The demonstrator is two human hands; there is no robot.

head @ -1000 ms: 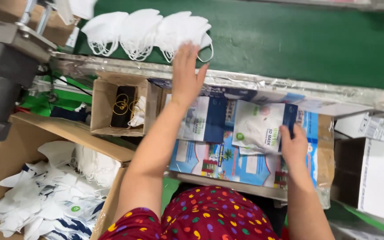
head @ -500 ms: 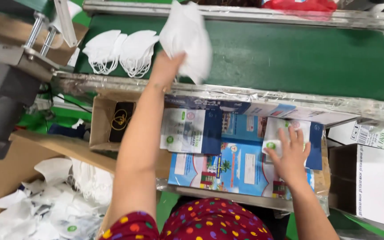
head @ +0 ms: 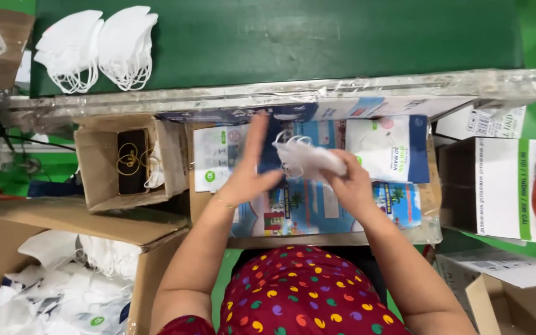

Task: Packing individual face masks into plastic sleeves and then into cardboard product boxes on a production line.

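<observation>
My right hand grips a small bunch of white face masks over the printed work surface in front of me. My left hand is flat and open beside the bunch, fingers straight, touching its left edge. Under the hands lie flat printed mask pouches: one at the left, one at the right. Two stacks of white masks rest on the green belt at the far left.
A small open carton with a dark item stands left of the work surface. A big carton at lower left holds several white masks. Printed boxes stand at the right. A foil-wrapped rail separates belt from work surface.
My left hand reached up to the belt, lifted a bunch of masks off it and brought them down. Both hands have now met over the work surface, with the masks in my right hand.
</observation>
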